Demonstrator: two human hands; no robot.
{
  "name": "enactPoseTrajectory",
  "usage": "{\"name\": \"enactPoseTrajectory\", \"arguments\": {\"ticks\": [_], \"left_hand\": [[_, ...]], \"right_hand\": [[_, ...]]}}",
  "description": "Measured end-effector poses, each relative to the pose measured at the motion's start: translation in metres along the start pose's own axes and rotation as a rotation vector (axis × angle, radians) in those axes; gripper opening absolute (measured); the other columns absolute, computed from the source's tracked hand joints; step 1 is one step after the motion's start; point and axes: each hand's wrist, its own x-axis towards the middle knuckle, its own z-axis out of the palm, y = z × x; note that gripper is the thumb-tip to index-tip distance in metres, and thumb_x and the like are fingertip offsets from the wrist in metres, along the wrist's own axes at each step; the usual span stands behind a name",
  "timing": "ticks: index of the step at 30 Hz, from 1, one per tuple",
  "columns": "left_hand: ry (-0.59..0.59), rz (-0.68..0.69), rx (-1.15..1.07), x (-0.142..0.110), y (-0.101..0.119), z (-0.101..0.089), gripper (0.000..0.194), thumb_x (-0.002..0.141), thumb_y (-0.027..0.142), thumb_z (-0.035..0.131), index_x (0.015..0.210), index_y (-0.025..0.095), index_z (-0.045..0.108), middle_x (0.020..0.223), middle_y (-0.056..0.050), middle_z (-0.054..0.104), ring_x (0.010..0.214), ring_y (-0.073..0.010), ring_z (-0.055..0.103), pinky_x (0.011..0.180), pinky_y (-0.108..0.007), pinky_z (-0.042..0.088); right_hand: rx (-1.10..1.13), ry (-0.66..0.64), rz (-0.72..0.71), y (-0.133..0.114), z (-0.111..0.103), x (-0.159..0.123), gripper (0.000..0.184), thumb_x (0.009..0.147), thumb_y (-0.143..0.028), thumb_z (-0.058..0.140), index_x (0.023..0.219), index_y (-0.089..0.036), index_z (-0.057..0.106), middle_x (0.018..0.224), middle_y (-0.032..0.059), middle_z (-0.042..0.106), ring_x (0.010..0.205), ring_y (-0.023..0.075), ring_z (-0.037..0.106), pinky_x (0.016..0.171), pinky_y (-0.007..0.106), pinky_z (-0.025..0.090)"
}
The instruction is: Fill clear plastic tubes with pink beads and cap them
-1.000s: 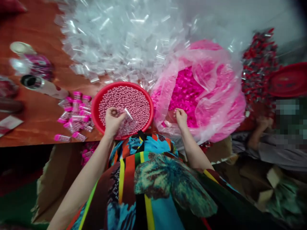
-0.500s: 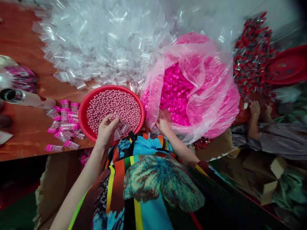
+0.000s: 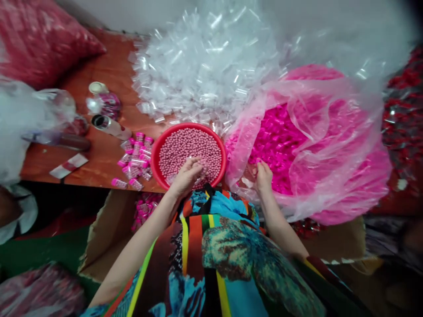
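Over the near part of a red bowl (image 3: 155,165) of pink beads (image 3: 185,145), my left hand (image 3: 187,175) is closed on what looks like a small clear plastic bottle, mostly hidden by the fingers. More clear plastic shows among the beads beside it. At the mouth of a clear plastic bag (image 3: 325,127), my right hand (image 3: 265,177) pinches a small pink cap (image 3: 258,161). Many loose pink caps (image 3: 277,141) fill the bag behind that hand. Left of the bowl lie several small bead-filled bottles (image 3: 137,160) with pink caps.
A large heap of clear empty bottles (image 3: 205,66) lies behind the bowl. To the left are a tumbler (image 3: 110,127), a bag of candy-like pieces (image 3: 110,105) and a big red-filled sack (image 3: 42,39). Red-and-clear pieces (image 3: 405,114) pile up at right. An open cardboard box (image 3: 105,233) stands below the table edge.
The view has swung left, so everything appears further right. My right hand has come up from the bag's near edge, a pink cap now showing at its fingertips. The left hand stays over the bowl.
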Motion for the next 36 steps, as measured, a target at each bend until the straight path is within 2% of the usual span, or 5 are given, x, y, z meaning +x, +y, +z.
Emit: {"name": "enactPoseTrajectory", "arguments": {"ticks": [4,10,20,27,36], "left_hand": [[-0.064,0.004,-0.006,-0.007,0.006,-0.004,0.046,0.073,0.028,0.084,0.114,0.020,0.064,0.097,-0.004,0.066,0.080,-0.0169,0.067,0.057,-0.023,0.049],[-0.058,0.058,-0.062,-0.015,0.010,-0.016,0.042,0.074,0.024,0.085,0.113,0.020,0.072,0.093,-0.004,0.067,0.078,-0.0149,0.067,0.061,-0.023,0.051],[0.074,0.140,-0.144,-0.023,-0.003,-0.046,0.041,0.074,0.020,0.084,0.113,0.016,0.073,0.098,-0.005,0.072,0.076,-0.0122,0.065,0.067,-0.022,0.051],[0.263,0.043,-0.169,-0.023,-0.017,-0.071,0.031,0.076,0.009,0.071,0.107,0.013,0.072,0.091,-0.005,0.071,0.067,-0.0123,0.066,0.058,-0.021,0.051],[0.142,-0.018,-0.327,-0.028,-0.016,-0.074,0.021,0.086,0.023,0.066,0.101,0.012,0.074,0.093,-0.011,0.073,0.077,-0.0190,0.068,0.065,-0.028,0.056]], "right_hand": [[0.424,-0.067,-0.081,-0.072,0.024,-0.003,0.036,0.090,-0.038,0.065,0.122,-0.027,0.051,0.080,-0.0032,0.056,0.057,0.0110,0.051,0.053,0.024,0.041],[0.331,-0.462,-0.256,-0.137,0.083,-0.019,0.027,0.093,-0.043,0.064,0.111,-0.024,0.059,0.108,0.0050,0.067,0.098,0.0179,0.065,0.090,0.035,0.054],[-0.032,-0.582,-0.600,-0.134,0.112,-0.018,0.021,0.100,-0.030,0.054,0.115,-0.021,0.066,0.111,0.0083,0.069,0.107,0.0210,0.064,0.096,0.038,0.051],[-0.628,-0.520,-0.789,-0.110,0.131,-0.011,0.030,0.099,-0.016,0.050,0.124,-0.014,0.067,0.116,0.0176,0.067,0.106,0.0284,0.061,0.092,0.043,0.047],[-0.113,-0.614,-0.479,-0.108,0.140,-0.014,0.021,0.097,-0.032,0.059,0.109,-0.021,0.071,0.106,0.0068,0.072,0.101,0.0199,0.065,0.093,0.036,0.050]]}}
